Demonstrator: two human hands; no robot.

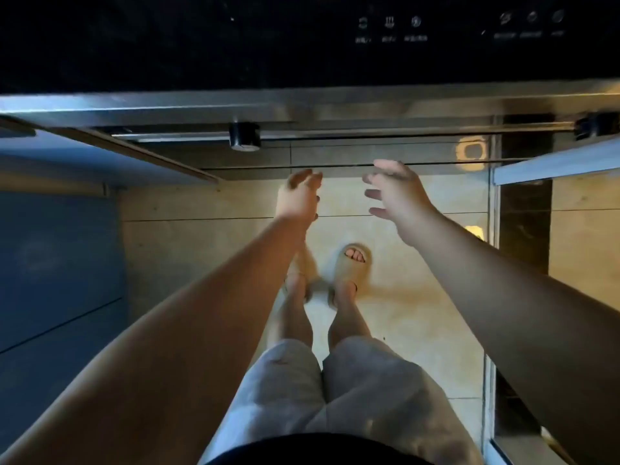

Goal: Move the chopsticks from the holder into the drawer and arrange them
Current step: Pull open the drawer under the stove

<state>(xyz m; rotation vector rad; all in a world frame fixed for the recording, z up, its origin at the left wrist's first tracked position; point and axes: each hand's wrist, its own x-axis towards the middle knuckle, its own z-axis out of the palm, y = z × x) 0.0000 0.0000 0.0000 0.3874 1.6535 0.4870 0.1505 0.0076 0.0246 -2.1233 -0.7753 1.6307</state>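
Left hand (299, 195): arm stretched forward and down, palm turned inward toward the other hand, fingers (313, 178) loosely together and slightly curled, holding nothing.
Right hand (397, 196): arm likewise extended, palm facing left, fingers (373, 195) spread apart and empty.
Spacing: the two hands hang near each other, apart, just below the steel edge (302, 102) of a dark appliance panel (235, 41) (touch icons at its upper right).
Below: tiled floor (419, 297), beige slippers (354, 260), grey shorts (369, 391).
Chopsticks, holder, drawer: cannot tell where; none recognisable here.
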